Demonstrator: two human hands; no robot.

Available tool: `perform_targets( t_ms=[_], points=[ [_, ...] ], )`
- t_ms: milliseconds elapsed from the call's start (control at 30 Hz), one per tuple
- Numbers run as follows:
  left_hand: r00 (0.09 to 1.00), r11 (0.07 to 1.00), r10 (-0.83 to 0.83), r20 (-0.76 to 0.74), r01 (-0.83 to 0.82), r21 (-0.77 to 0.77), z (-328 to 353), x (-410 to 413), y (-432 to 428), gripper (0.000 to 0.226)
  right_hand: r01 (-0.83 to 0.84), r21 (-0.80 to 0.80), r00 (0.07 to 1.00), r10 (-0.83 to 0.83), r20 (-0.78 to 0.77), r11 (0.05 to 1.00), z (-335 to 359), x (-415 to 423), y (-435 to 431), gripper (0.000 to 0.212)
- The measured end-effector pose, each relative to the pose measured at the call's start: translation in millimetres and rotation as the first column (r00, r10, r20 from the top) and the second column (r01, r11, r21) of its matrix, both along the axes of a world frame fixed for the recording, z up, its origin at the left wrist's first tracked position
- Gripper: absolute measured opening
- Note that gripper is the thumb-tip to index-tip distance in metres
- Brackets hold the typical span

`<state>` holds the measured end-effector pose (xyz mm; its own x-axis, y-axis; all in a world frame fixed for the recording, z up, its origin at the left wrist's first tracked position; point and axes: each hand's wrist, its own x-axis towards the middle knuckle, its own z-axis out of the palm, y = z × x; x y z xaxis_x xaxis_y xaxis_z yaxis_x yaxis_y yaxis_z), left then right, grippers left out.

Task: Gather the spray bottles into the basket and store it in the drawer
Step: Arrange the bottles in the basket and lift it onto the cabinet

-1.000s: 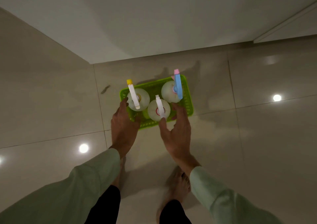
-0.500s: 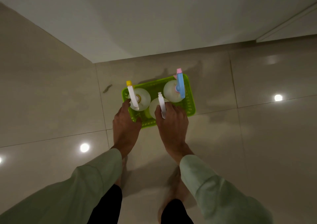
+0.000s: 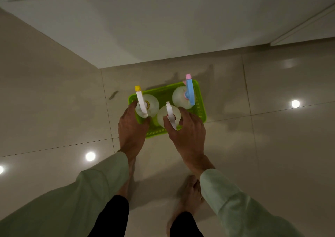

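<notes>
Glossy beige tiled floor (image 3: 54, 109) | we find green perforated plastic basket (image 3: 200, 108) holding three bottles | left hand (image 3: 131, 129), right hand (image 3: 188, 133) clasp its rim, apparently to lift.

I see a glossy beige tiled floor (image 3: 54, 95) with thin grout lines and round reflections of ceiling lights. A green basket (image 3: 200, 108) sits directly on it, just in front of a white cabinet (image 3: 163, 28). A small dark smudge (image 3: 113, 95) marks the tile left of the basket. My bare feet (image 3: 188, 191) stand nearer.
</notes>
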<state>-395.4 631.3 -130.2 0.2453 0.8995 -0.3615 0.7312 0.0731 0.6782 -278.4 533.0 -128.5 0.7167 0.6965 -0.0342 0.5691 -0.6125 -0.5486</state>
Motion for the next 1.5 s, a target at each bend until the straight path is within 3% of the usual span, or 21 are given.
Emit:
perform_targets(
  t_ms=[200, 300, 367, 600, 900, 1100, 1233, 1333, 1500],
  points=[
    [1.0, 1.0, 0.0, 0.025, 0.0, 0.022, -5.9, 9.5, 10.4, 0.035, -0.028, 0.011, 0.999, 0.028, -0.029, 1.0, -0.6, -1.5, 6.3, 0.037],
    [1.0, 0.996, 0.004, -0.016, -0.003, 0.085, -5.9, 10.6, 11.7, 0.023, -0.049, -0.011, 0.998, 0.049, -0.036, 0.999, -3.2, -3.5, 9.2, 0.024],
    [0.999, 0.994, 0.003, -0.044, 0.002, 0.107, -5.7, 9.0, 11.8, 0.022, -0.04, -0.039, 0.999, 0.04, -0.019, 0.998, -5.8, -4.4, 10.7, 0.015],
    [0.996, 0.991, -0.054, -0.077, 0.063, 0.118, -4.0, 8.7, 12.9, 0.022, -0.032, -0.05, 0.999, 0.034, 0.034, 0.998, -9.7, -4.3, 11.4, 0.018],
    [0.991, 0.992, -0.084, -0.104, 0.094, 0.088, -4.5, 7.7, 12.1, 0.036, -0.042, -0.023, 0.999, 0.042, 0.0, 0.999, -10.7, -5.4, 6.0, 0.022],
    [0.993, 0.992, -0.118, -0.031, 0.119, 0.032, -2.5, -2.5, 10.3, 0.055, 0.0, 0.085, 1.0, -0.003, 0.031, 0.996, -3.1, 2.1, -7.8, 0.053],
    [0.999, 0.998, -0.037, -0.006, 0.037, 0.042, -3.3, -19.4, 1.4, 0.064, 0.135, 0.143, 0.991, -0.136, -0.007, 0.98, -2.7, 25.8, -26.7, 0.04],
    [0.995, 0.997, 0.075, -0.071, -0.073, 0.027, -13.0, -27.0, -4.8, 0.063, 0.178, 0.034, 0.982, -0.175, -0.075, 0.984, -18.6, 50.5, -34.8, 0.035],
    [0.97, 0.959, 0.131, -0.205, -0.176, -0.22, -41.5, -23.4, -4.1, 0.076, 0.138, -0.228, 0.912, -0.214, -0.349, 0.964, -61.8, 86.9, -28.6, 0.067]
  ],
)
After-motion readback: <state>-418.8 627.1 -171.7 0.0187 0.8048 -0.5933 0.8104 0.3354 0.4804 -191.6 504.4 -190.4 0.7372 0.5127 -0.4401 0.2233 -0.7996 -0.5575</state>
